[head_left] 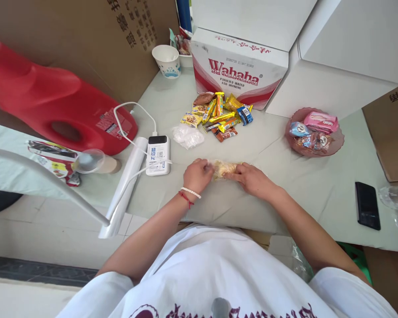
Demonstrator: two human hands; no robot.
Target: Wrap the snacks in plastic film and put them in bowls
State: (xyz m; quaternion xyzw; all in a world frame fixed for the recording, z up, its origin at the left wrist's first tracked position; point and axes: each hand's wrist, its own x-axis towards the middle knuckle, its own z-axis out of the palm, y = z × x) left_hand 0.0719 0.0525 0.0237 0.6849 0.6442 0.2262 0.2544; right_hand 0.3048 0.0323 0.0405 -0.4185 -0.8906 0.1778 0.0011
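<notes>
A clear plastic packet with pale yellow contents [224, 169] lies on the table in front of me, held between both hands. My left hand [199, 175] pinches its left end, the fingertips slightly blurred. Fingers of my right hand [252, 177] are closed over the packet's right end. What exactly is inside the wrapping I cannot make out. Just beyond my hands sits a crumpled clear plastic bag [187, 136]. Behind it is a pile of small wrapped snacks [220, 115] in yellow, brown and blue.
A white power bank [158, 159] with a cable and a lamp base [126, 185] stand left, near a red jug [63, 97]. A Wahaba-style printed carton [239, 66] and paper cup [168, 62] are behind. To the right are a pink bowl [293, 143] and a phone [367, 206].
</notes>
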